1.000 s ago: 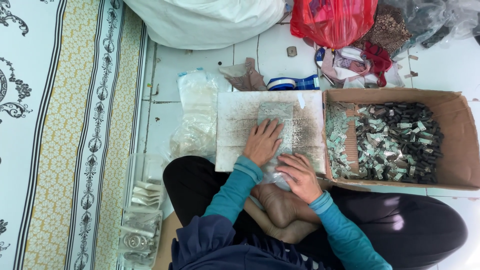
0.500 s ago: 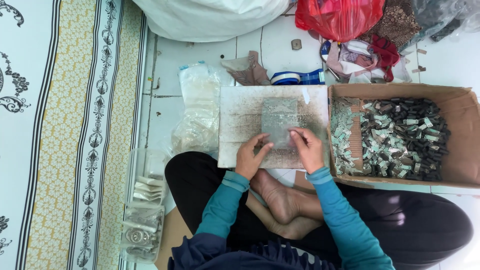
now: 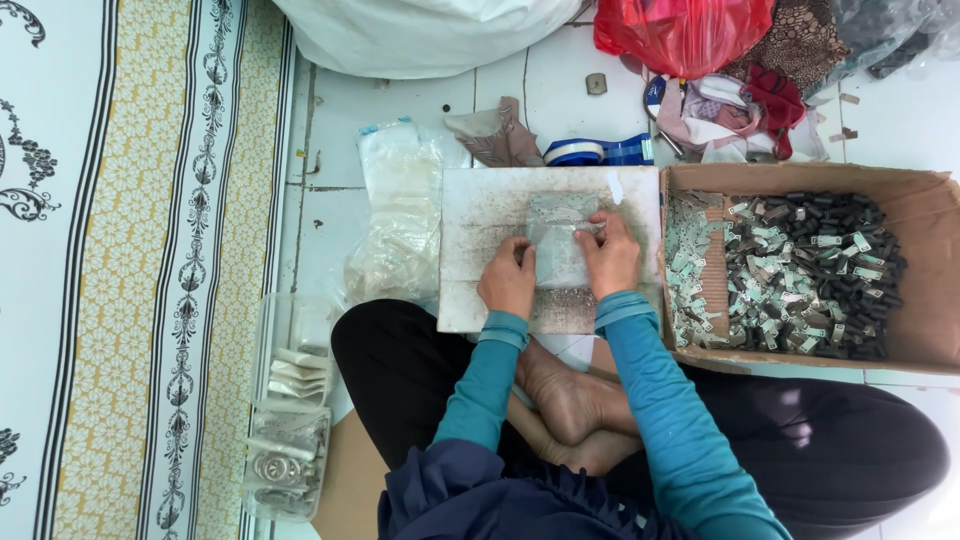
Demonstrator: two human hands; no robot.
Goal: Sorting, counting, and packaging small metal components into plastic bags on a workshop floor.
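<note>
Both hands pressed a small clear plastic bag flat on a white board.

The left hand [image 3: 508, 282] lay at the left edge of the clear plastic bag [image 3: 560, 243], fingers curled down on it; the right hand [image 3: 610, 258] held the bag's right edge, fingertips pinched on the film near the top. The bag rested at the middle of the white board [image 3: 480, 205], which sat on the tiled floor [image 3: 340, 110] in front of the person's crossed legs. Just right of the board stood an open cardboard box [image 3: 930, 270] of small dark and pale metal parts [image 3: 800, 270]. A stack of empty clear bags [image 3: 400, 210] lay left of the board; a roll of blue tape [image 3: 590, 152] lay behind it.
</note>
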